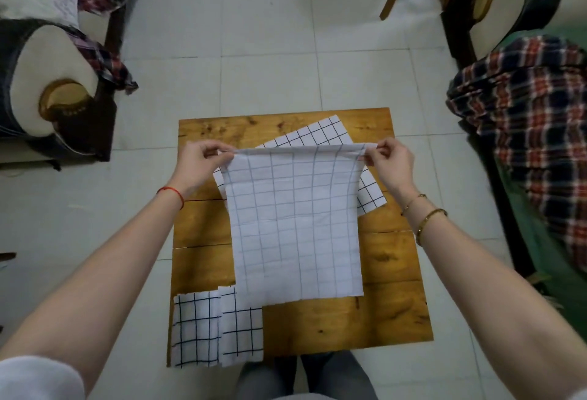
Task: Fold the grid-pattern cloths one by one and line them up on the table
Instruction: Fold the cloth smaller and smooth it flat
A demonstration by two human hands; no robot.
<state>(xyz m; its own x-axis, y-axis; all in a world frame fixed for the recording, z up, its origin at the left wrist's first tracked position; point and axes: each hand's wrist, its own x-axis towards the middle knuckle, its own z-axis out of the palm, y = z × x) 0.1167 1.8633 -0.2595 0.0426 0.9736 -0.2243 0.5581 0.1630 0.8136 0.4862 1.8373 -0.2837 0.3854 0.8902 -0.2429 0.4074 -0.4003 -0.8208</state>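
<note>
Two folded cloths (pixel 217 329) already lay side by side at the near left corner of the tabletop (pixel 390 314). The left hand (pixel 198 161) and right hand (pixel 392 161) each pinched a top corner of a third cloth (pixel 295 234) in their fingers, holding it up over the middle. A fourth cloth (pixel 317 134) lay unfolded beneath, so roughly half seemed left. Room stayed open along the near right edge.

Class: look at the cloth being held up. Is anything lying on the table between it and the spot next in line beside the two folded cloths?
Nothing visible. The held cloth hangs over bare table right of the folded cloths; the unfolded cloth lies farther back.
</note>
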